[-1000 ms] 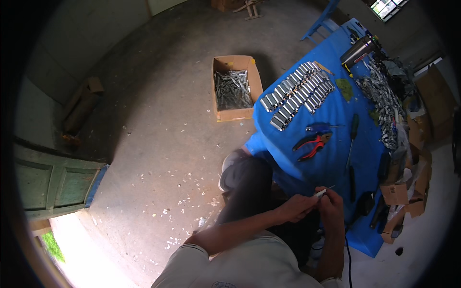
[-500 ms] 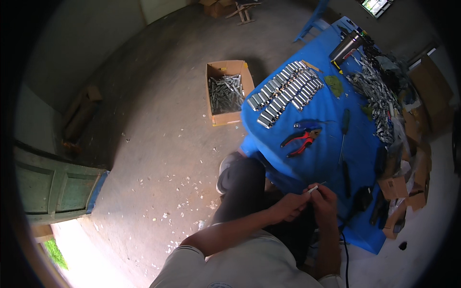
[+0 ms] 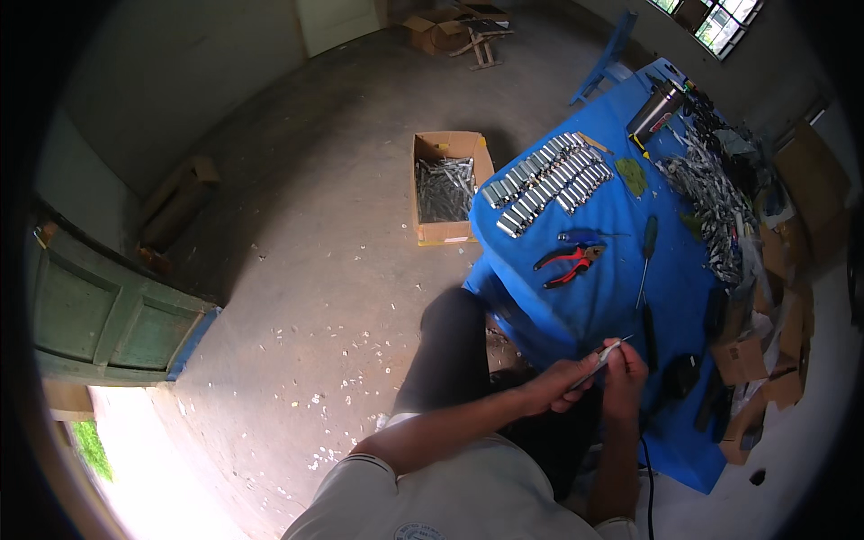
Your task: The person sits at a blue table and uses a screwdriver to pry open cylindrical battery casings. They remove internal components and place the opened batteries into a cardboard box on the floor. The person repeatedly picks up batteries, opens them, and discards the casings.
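My left hand (image 3: 562, 387) and my right hand (image 3: 623, 369) are closed together on a small pale, slim piece with a thin metal tip (image 3: 601, 360), at the near edge of the blue-covered table (image 3: 513, 270); fingers hide part of it. Red-and-black pliers (image 3: 567, 265) lie on the cloth beyond my hands, beside a blue-handled screwdriver (image 3: 576, 237) and a long dark-handled screwdriver (image 3: 649, 243). Farther along stand several rows of short shiny metal pieces (image 3: 544, 180).
A cardboard box (image 3: 427, 229) of metal parts sits on the floor left of the table. A metal cylinder (image 3: 655, 112), a heap of silvery pieces (image 3: 711, 202) and torn cardboard (image 3: 738, 358) crowd the table's right side. A blue chair (image 3: 601, 63) stands behind; a green door (image 3: 103, 315) is left.
The view has shifted slightly. My hands stay together on the slim piece, with more of it showing between my fingers now. My left shoe has gone out of sight.
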Action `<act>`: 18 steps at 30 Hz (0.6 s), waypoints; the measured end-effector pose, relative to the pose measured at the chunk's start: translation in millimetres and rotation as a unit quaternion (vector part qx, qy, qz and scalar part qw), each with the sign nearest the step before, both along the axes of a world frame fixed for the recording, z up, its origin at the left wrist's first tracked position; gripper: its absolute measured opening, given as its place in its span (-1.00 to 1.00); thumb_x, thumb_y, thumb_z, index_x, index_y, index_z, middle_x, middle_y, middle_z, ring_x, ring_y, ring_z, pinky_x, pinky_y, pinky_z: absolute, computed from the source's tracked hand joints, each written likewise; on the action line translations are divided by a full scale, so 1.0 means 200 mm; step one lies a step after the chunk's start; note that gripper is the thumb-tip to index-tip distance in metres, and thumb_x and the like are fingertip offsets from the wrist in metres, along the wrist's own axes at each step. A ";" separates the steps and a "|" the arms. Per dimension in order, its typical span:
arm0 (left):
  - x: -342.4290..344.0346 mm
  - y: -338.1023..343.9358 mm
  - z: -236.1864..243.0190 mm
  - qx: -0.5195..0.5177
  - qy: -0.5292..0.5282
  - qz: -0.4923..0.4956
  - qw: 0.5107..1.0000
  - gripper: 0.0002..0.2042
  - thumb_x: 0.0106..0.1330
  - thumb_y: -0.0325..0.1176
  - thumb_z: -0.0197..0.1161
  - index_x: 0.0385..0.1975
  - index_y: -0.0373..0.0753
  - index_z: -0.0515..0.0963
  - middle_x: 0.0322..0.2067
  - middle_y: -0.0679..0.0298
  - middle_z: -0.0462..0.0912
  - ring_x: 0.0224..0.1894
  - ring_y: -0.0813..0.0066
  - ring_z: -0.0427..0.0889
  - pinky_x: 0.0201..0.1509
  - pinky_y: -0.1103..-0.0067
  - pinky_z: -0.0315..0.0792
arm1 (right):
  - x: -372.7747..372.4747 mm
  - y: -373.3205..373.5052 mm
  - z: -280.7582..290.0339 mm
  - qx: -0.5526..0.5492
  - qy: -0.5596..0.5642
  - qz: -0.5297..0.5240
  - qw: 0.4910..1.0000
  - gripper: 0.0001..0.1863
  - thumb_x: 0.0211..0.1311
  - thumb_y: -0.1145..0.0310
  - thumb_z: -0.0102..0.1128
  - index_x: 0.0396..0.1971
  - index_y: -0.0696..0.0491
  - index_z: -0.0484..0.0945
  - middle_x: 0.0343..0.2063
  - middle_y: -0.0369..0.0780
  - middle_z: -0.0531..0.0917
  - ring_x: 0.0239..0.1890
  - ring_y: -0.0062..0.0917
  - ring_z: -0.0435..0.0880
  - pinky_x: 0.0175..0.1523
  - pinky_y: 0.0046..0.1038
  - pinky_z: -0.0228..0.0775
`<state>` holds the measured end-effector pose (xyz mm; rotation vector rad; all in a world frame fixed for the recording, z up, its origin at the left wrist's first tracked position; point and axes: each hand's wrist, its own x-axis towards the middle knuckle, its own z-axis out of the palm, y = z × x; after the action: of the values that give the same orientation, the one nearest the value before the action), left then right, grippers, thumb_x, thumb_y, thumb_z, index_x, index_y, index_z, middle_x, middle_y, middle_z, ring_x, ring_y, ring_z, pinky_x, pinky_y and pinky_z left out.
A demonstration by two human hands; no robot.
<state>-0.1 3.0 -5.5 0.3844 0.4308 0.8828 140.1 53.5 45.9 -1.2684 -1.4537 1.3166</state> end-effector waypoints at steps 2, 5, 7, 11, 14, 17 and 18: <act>-0.04 -0.02 0.00 0.014 -0.006 -0.003 1.000 -0.43 0.26 0.33 -0.09 -0.50 -0.15 0.37 -0.74 0.46 0.21 -0.78 0.69 0.07 -0.72 0.72 -0.08 | -0.01 0.03 0.02 0.015 0.056 -0.035 0.998 -0.75 0.33 0.34 0.01 -0.16 0.21 0.51 -0.36 -0.22 0.60 -0.33 -0.61 0.55 -0.19 -0.58 0.41; -0.10 -0.07 -0.05 -0.004 0.038 0.031 0.999 -0.38 0.26 0.35 -0.13 -0.49 -0.20 0.40 -0.74 0.43 0.22 -0.77 0.66 0.09 -0.72 0.70 -0.03 | -0.04 0.11 0.07 0.064 0.072 -0.042 0.994 -0.73 0.36 0.31 0.00 -0.11 0.19 0.50 -0.33 -0.26 0.57 -0.28 -0.63 0.53 -0.14 -0.61 0.37; -0.17 -0.08 -0.12 -0.038 0.068 0.069 0.995 -0.40 0.29 0.29 -0.12 -0.48 -0.23 0.42 -0.73 0.41 0.24 -0.77 0.65 0.11 -0.72 0.70 -0.01 | -0.05 0.19 0.07 0.080 0.055 -0.054 0.994 -0.72 0.37 0.30 -0.01 -0.11 0.18 0.51 -0.34 -0.27 0.57 -0.30 -0.67 0.51 -0.18 -0.65 0.34; -0.39 -0.10 -0.29 -0.102 0.130 0.177 0.970 -0.56 0.35 0.06 -0.04 -0.46 -0.24 0.48 -0.72 0.40 0.26 -0.75 0.65 0.14 -0.70 0.70 0.02 | -0.18 0.35 0.05 0.082 -0.022 -0.083 0.993 -0.70 0.37 0.27 0.00 -0.12 0.18 0.53 -0.39 -0.29 0.57 -0.38 -0.75 0.47 -0.27 -0.72 0.28; -0.62 -0.06 -0.41 -0.163 0.170 0.270 0.933 -0.69 0.34 -0.10 0.03 -0.48 -0.20 0.48 -0.71 0.44 0.29 -0.74 0.68 0.18 -0.71 0.69 0.05 | -0.24 0.48 -0.04 0.079 -0.061 -0.093 0.991 -0.69 0.37 0.24 0.00 -0.13 0.17 0.55 -0.44 -0.31 0.57 -0.42 -0.78 0.44 -0.32 -0.73 0.25; -0.90 -0.02 -0.60 -0.149 0.218 0.367 0.892 -0.70 0.31 -0.08 0.11 -0.49 -0.19 0.48 -0.72 0.46 0.29 -0.74 0.70 0.17 -0.72 0.70 0.02 | -0.32 0.54 -0.12 0.108 -0.107 -0.074 0.986 -0.69 0.35 0.25 -0.01 -0.15 0.17 0.55 -0.45 -0.30 0.57 -0.40 -0.71 0.48 -0.31 -0.65 0.28; -0.99 0.01 -0.67 -0.165 0.226 0.393 0.876 -0.69 0.30 -0.06 0.12 -0.50 -0.19 0.47 -0.72 0.47 0.29 -0.75 0.70 0.17 -0.73 0.70 0.02 | -0.34 0.55 -0.14 0.117 -0.116 -0.069 0.984 -0.68 0.35 0.23 -0.02 -0.15 0.17 0.55 -0.45 -0.30 0.56 -0.40 -0.71 0.47 -0.31 -0.65 0.28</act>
<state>-197.9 5.0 -139.6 0.0761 1.2121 1.4833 71.2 162.6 18.6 -1.3713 -1.5963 0.9014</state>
